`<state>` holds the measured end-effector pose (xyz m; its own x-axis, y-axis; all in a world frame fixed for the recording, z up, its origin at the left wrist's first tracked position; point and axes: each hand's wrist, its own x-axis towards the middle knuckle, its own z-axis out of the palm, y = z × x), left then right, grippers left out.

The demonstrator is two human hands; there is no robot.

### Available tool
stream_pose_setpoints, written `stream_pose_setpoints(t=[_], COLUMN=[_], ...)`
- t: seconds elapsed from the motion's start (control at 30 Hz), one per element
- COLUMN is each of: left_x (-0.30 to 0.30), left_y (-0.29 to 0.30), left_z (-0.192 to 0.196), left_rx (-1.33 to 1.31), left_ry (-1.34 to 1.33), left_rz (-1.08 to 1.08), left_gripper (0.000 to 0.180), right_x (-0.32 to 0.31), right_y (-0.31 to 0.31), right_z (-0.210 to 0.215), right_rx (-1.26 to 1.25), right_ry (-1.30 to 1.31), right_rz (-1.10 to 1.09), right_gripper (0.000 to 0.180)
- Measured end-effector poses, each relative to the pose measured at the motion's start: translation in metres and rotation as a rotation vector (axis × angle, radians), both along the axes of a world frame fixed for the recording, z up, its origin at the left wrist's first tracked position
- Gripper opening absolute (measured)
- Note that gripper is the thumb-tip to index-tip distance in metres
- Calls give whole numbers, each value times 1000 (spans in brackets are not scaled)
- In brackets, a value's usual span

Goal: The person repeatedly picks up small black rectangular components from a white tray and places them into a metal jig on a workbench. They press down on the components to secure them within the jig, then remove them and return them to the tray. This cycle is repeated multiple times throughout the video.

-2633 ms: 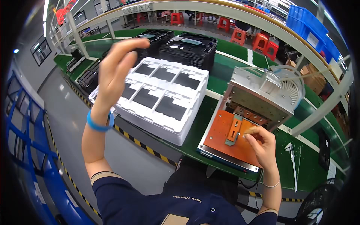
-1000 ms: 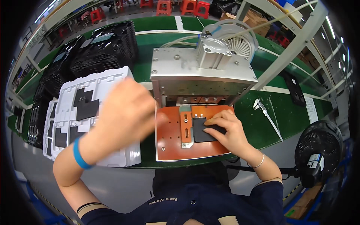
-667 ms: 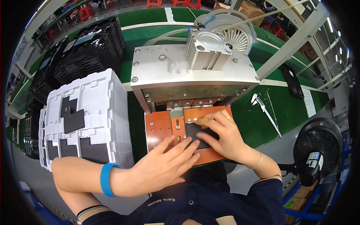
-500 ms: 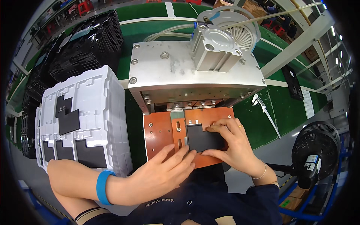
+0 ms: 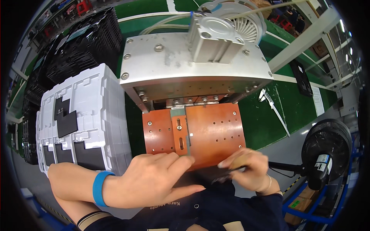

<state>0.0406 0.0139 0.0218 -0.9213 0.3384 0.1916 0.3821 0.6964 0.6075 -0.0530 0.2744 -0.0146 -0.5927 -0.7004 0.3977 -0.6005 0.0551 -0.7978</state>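
My right hand [image 5: 250, 169] pinches a thin black flat piece [image 5: 216, 174], smeared by motion, just off the front edge of the orange plate [image 5: 212, 142]. My left hand [image 5: 158, 179] is open beside the piece's left end, with thumb and fingers apart. Its fingertips are near the slotted orange strip [image 5: 180, 134] on the plate; whether they touch is unclear. Behind the plate stands a silver metal press [image 5: 165, 61] with a square cylinder [image 5: 217, 42] on top. A small white bit [image 5: 191, 135] lies on the bare plate.
At left, a stack of white trays [image 5: 84, 92] holds several black flat pieces [image 5: 88, 154]. Black trays [image 5: 81, 50] are piled behind it. On the green table to the right lie a caliper [image 5: 273, 109] and a black tray [image 5: 301, 79]. A black fan [image 5: 323, 150] stands at far right.
The black piece has come off the orange plate and toward my body in my right hand. My left hand's thumb has spread away from its fingers. The view has shifted slightly.
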Motion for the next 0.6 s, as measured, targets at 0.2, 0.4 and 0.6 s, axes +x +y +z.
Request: stream_pose_setpoints(t=[0.2, 0.4, 0.6], left_x=[6, 10, 13], left_y=[0, 2, 1], left_z=[-11, -12, -17], left_rx=[127, 135, 121], left_ry=[-103, -161, -147], left_rz=[-117, -123, -149], left_gripper=[18, 25, 25], right_x=[-20, -41, -34], right_y=[-17, -37, -42], right_z=[1, -9, -14], right_rx=[-56, 372, 468], right_ry=[-587, 325, 566], right_rz=[227, 65, -35], right_gripper=[44, 29, 30])
